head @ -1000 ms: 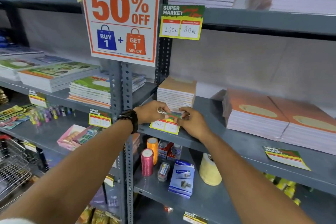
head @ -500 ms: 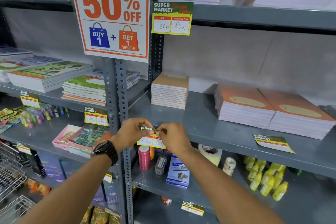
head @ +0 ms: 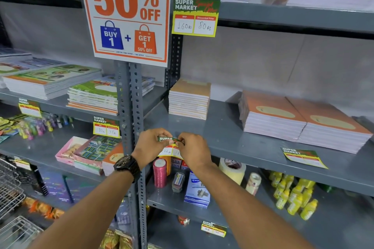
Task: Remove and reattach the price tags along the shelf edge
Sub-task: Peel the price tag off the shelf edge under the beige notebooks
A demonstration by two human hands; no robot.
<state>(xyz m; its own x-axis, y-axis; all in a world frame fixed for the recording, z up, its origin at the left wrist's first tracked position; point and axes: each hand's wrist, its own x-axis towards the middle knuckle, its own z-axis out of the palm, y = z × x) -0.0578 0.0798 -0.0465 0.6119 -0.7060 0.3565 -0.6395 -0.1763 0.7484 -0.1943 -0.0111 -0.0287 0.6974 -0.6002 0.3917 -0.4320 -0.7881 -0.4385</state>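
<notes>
1. The price tag (head: 169,146) is held in front of the edge of the grey shelf (head: 253,147), just right of the perforated post (head: 132,111)
2. Its top green strip is pinched by the left hand (head: 150,147) on the left side and by the right hand (head: 193,150) on the right side; the fingers of both hands are closed on the tag
3. A dark watch (head: 127,167) is worn on the left wrist
4. A second tag (head: 303,157) is seen lying flat on the same shelf, well apart to the right, near two stacks of orange notebooks (head: 299,123)
5. A third tag (head: 196,18) is fixed on the upper shelf edge, beside the discount poster (head: 127,12)
</notes>
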